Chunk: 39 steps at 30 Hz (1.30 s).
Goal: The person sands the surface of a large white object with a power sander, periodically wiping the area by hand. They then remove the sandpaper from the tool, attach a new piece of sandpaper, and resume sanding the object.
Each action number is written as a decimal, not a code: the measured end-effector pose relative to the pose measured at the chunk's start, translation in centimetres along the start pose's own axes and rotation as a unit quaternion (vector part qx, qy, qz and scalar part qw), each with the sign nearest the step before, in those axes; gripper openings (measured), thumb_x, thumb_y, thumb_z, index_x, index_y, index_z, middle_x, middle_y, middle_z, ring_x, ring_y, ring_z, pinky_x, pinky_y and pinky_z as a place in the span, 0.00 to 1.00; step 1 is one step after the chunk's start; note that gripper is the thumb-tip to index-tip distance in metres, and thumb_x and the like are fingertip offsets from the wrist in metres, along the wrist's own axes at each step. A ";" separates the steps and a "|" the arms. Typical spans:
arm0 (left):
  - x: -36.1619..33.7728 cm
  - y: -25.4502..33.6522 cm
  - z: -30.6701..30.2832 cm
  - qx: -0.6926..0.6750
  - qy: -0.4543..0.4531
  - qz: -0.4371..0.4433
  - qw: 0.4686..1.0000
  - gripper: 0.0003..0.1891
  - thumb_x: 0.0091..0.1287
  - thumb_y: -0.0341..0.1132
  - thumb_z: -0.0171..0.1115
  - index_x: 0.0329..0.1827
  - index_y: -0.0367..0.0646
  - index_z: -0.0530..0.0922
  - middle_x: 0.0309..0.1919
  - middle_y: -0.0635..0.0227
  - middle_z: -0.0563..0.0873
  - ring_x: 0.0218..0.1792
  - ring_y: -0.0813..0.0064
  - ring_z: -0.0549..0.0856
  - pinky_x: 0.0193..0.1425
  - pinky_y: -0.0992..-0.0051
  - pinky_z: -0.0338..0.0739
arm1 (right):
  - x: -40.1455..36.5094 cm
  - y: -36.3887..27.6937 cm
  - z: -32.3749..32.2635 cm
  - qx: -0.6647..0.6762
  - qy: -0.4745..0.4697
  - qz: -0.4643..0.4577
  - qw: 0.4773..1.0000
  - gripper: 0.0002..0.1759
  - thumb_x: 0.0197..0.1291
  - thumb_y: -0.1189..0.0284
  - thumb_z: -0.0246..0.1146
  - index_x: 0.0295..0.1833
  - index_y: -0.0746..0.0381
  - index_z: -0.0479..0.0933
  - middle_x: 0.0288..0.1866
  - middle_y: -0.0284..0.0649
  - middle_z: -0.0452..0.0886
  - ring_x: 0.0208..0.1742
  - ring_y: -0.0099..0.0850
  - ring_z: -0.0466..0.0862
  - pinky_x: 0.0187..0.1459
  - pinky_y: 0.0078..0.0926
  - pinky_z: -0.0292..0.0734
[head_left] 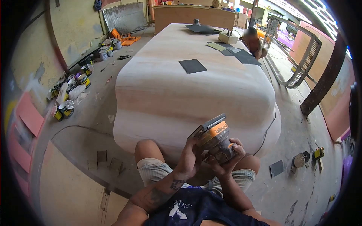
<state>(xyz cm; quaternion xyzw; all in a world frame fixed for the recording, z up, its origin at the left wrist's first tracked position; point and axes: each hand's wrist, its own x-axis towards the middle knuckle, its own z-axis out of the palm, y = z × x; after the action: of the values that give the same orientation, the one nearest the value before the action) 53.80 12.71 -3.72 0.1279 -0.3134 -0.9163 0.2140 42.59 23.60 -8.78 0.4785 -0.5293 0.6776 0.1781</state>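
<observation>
A: Nearest first. Shirt (188,211)?
B: Dark, pale print, lettering unreadable. Left forearm (162,194) angles up and inward, tattooed; right forearm (235,194) rises from the other side, elbow bent.
A: Hands?
B: Both half-curled on the sander (215,138). Left hand (189,160) cups its left side near the pad; right hand (233,156) wraps the lower right of the body, fingers bent.
A: Sander's place?
B: Held up between the knees, tilted, pad up and leftward, before the near end of the pale curved panel (188,98).
A: Writing?
B: Orange band, dark capitals, "YPHER" at the end; first letter unclear.
A: Farther out?
B: Dark sheet (193,66) on the panel, more sheets beyond, near a cabled box (227,38). Tins (83,80) at left, yellow-black labels, too small to read. Another person (253,41) beside the far right edge.
</observation>
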 end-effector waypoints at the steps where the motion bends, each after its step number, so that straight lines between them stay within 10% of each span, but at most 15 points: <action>1: 0.1 0.0 0.1 -0.010 0.006 -0.001 1.000 0.28 0.82 0.54 0.46 0.77 0.51 0.73 0.69 0.69 0.82 0.68 0.70 0.81 0.71 0.58 0.73 | -0.2 0.2 0.0 -0.002 -0.003 0.007 1.000 0.49 0.50 0.68 0.81 0.73 0.55 0.58 0.68 0.53 0.66 0.71 0.43 0.70 0.68 0.44 0.71; 26: 0.0 0.4 -1.2 -0.078 0.052 -0.013 0.995 0.23 0.82 0.42 0.49 0.72 0.39 0.77 0.63 0.61 0.85 0.67 0.65 0.82 0.76 0.59 0.74 | -2.1 0.1 1.6 -0.021 -0.011 0.084 0.996 0.49 0.49 0.76 0.79 0.74 0.56 0.58 0.71 0.50 0.66 0.75 0.45 0.68 0.75 0.48 0.65; 39: -1.1 -1.7 -8.8 0.153 0.026 -0.059 0.986 0.20 0.80 0.34 0.55 0.68 0.29 0.79 0.57 0.61 0.88 0.59 0.75 0.87 0.70 0.71 0.81 | -1.7 -1.4 0.0 0.015 -0.066 0.186 0.980 0.48 0.50 0.80 0.73 0.77 0.59 0.60 0.71 0.45 0.66 0.74 0.37 0.67 0.78 0.40 0.62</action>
<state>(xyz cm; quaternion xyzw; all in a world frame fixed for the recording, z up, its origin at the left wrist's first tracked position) 57.45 9.85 -11.52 0.2012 -0.4365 -0.8648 0.1452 44.51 24.57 -9.44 0.4178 -0.6094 0.6738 0.0065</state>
